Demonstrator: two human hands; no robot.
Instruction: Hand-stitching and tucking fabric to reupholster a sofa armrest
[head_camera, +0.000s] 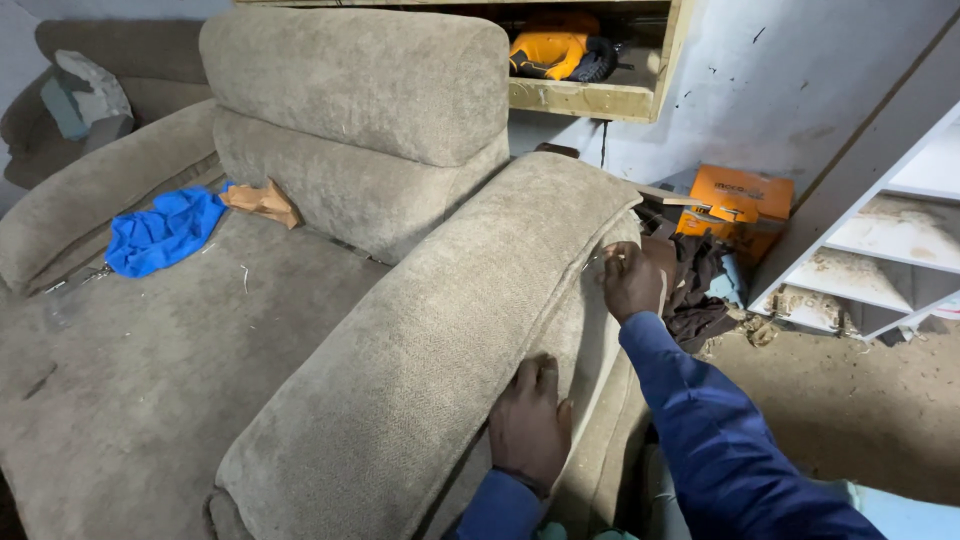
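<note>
We are working on the outer side of the sofa armrest (470, 330), the padded beige arm that runs from just under our left hand up to our right. Our left hand (530, 425) lies flat and spread on the fabric at the near end, holding nothing, only pressing the cover down against the frame. Our right hand (632, 282) is further up at the far corner of the arm, fingers closed in a narrow pinch on the fabric edge; something thin seems to sit between them, but it is too small to tell what.

To do this well, we judge the left palm should keep the cloth taut and smooth toward the right hand, so no wrinkle gets trapped at the corner, and the right should pull evenly along the seam line rather than outward.

Beyond the right hand lie dark cloth scraps (700, 290) and an orange box (738, 205) on the dusty floor, with white shelving (880, 250) further off. Well to the left of both hands, a blue cloth (160, 232) lies on the seat.
</note>
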